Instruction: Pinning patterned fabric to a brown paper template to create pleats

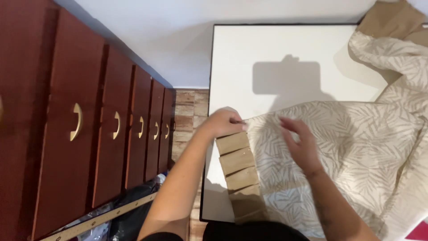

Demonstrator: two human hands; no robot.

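**Hands on a leaf-print curtain at the table's left edge**

A white rectangular table [249, 58] carries a beige leaf-patterned fabric curtain [356, 147] that spreads from its near edge to its far right corner. A band of plain tan loop tabs [238, 172] runs along the curtain's left side, near the table's left edge. The left hand [225, 122] pinches the band's top corner. The right hand [303, 145] lies spread on the fabric just beside it.

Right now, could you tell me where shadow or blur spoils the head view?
Head view: a hard rectangular shadow falls on the white table; the right hand is motion-blurred on the curtain; the left hand at its edge is sharper; the red drawers lean from wide-angle distortion.
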